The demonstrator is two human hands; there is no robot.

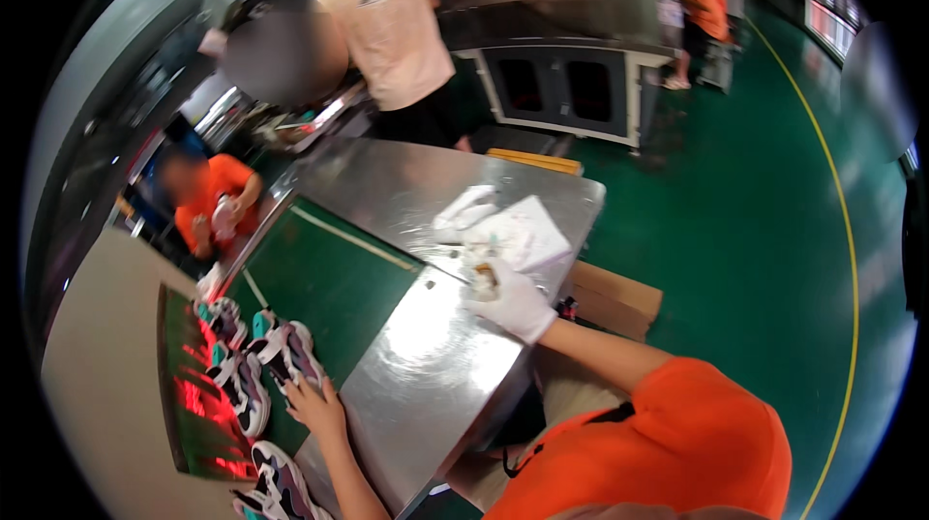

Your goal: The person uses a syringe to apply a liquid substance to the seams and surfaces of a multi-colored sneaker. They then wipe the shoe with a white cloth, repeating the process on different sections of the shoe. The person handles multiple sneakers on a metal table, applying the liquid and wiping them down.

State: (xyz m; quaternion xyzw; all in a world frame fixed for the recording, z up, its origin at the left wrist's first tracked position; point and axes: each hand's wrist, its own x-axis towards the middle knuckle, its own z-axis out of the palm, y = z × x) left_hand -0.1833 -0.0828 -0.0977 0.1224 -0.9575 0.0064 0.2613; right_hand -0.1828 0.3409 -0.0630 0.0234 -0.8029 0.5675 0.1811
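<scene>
My left hand (317, 408) is bare, its fingers apart and touching the near end of a sneaker (290, 351) in white, dark and mauve with a teal patch. The sneaker lies on the green belt (339, 278). Over the metal tabletop, my right hand (511, 305) wears a white glove. Its fingers are closed on a small pale wad with a brown stain (484, 280); whether this is cloth or sponge I cannot make out. Just beyond it lie a crumpled white cloth (527, 235) and a white glove-like piece (466, 208).
More sneakers (242, 389) line the belt's left side beside a red-glowing opening (203, 404). Across the belt sits a person in orange (218, 196); another in a pale shirt (392, 36) stands beyond the metal table (435, 346). A cardboard box (610, 297) is right of the table.
</scene>
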